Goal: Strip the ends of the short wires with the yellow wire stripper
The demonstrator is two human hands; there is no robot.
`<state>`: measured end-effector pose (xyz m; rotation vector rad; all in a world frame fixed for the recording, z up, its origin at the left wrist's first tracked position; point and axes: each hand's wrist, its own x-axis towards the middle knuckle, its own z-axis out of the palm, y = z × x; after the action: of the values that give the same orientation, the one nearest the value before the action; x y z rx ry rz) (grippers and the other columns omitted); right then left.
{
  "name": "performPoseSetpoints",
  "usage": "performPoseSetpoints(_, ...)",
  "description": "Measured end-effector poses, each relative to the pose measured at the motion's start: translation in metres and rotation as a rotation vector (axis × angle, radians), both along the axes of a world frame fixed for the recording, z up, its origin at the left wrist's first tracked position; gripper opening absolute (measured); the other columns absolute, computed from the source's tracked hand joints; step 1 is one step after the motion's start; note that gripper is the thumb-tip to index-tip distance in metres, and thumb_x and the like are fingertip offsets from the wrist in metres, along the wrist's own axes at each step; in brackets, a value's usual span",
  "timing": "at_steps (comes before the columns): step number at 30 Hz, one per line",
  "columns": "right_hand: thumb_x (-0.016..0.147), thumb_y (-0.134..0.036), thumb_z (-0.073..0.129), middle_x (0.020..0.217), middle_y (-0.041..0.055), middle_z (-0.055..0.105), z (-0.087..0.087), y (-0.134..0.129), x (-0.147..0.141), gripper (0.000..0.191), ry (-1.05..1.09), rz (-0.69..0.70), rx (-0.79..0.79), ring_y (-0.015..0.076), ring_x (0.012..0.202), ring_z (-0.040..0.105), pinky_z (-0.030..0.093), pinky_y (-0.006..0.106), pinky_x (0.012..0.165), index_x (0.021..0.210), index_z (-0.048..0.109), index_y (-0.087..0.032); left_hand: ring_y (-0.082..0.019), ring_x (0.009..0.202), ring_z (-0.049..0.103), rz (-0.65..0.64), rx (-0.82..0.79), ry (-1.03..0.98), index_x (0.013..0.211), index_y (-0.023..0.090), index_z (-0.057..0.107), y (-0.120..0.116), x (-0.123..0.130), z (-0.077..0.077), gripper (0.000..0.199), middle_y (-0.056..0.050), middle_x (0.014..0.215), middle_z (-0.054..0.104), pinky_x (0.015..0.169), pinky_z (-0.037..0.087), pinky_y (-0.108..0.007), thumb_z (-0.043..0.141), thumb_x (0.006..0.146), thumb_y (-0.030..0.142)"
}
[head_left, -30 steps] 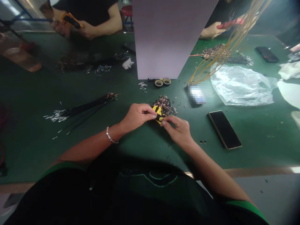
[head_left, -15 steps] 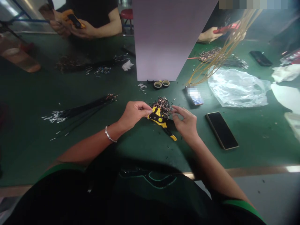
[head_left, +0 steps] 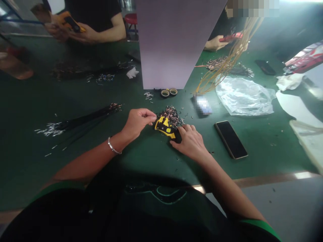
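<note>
A yellow and black wire stripper [head_left: 164, 127] lies on the green table in front of me, its jaws toward the upper left. My right hand [head_left: 190, 141] is closed over its handles and hides most of them. My left hand [head_left: 138, 123] is beside the jaws, thumb and forefinger pinched together. Whatever is in that pinch is too small to make out. Just behind the tool is a heap of short black and copper-coloured wire scraps [head_left: 172, 113]. To the left lies a bundle of black wires [head_left: 83, 118] with silvery ends.
Two tape rolls [head_left: 169, 92] sit before a pale upright panel [head_left: 169, 43]. On the right are a phone [head_left: 231, 139], a small blurred device [head_left: 202, 105] and a clear plastic bag [head_left: 246, 97]. Yellow wires [head_left: 224, 60] hang behind. Two co-workers' hands hold tools across the table.
My right hand has come down from beside the scrap heap and closed on the wire stripper's handles. My left hand keeps its pinch at the jaws. The view has shifted slightly.
</note>
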<state>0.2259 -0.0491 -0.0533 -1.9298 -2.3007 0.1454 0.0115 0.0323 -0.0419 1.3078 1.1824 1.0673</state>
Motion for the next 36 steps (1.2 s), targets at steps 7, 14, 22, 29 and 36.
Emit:
performPoseSetpoints(7, 0.066, -0.036, 0.068, 0.096, 0.0103, 0.067, -0.008, 0.008, 0.014, 0.037, 0.400, -0.136, -0.032, 0.0299, 0.093, 0.060, 0.047, 0.042, 0.079, 0.098, 0.068, -0.018, -0.008, 0.052, 0.057, 0.050, 0.000, 0.009, 0.070, 0.015, 0.074, 0.000, -0.002, 0.005, 0.008, -0.001, 0.062, 0.068, 0.055, 0.047, -0.024, 0.073, 0.063, 0.018)
performPoseSetpoints(14, 0.067, -0.034, 0.064, 0.082, 0.0048, 0.068, -0.004, 0.014, 0.018, 0.030, 1.352, -0.317, -0.330, 0.0214, 0.071, 0.061, 0.049, 0.037, 0.069, 0.093, 0.069, -0.019, -0.009, 0.056, 0.058, 0.070, 0.043, 0.005, 0.074, 0.016, 0.075, -0.004, -0.006, 0.017, 0.008, -0.001, 0.065, 0.068, 0.057, 0.047, -0.025, 0.072, 0.067, 0.019)
performPoseSetpoints(22, 0.065, -0.028, 0.060, 0.103, 0.0087, 0.067, 0.001, 0.003, 0.004, 0.046, 1.678, -0.020, -0.493, 0.0250, 0.085, 0.061, 0.050, 0.041, 0.079, 0.110, 0.066, -0.019, -0.009, 0.055, 0.058, 0.085, -0.041, -0.098, 0.071, 0.015, 0.074, -0.007, -0.002, 0.021, 0.007, -0.001, 0.067, 0.068, 0.058, 0.048, -0.026, 0.072, 0.064, 0.016)
performPoseSetpoints(29, 0.057, -0.020, 0.058, 0.101, 0.0084, 0.067, -0.003, -0.001, -0.010, 0.055, 1.732, -0.002, -0.512, 0.0259, 0.090, 0.060, 0.048, 0.042, 0.082, 0.111, 0.066, -0.019, -0.010, 0.055, 0.057, 0.071, -0.206, -0.204, 0.074, 0.014, 0.076, -0.013, 0.002, 0.025, 0.010, -0.003, 0.066, 0.068, 0.060, 0.046, -0.028, 0.075, 0.065, 0.016)
performPoseSetpoints(36, 0.055, -0.017, 0.054, 0.098, 0.0098, 0.066, -0.001, -0.001, -0.017, 0.053, 1.802, -0.015, -0.514, 0.0270, 0.093, 0.059, 0.049, 0.043, 0.080, 0.106, 0.067, -0.017, -0.010, 0.061, 0.056, 0.073, -0.270, -0.335, 0.077, 0.013, 0.076, -0.014, 0.001, 0.022, 0.011, -0.005, 0.072, 0.068, 0.067, 0.048, -0.030, 0.077, 0.066, 0.015)
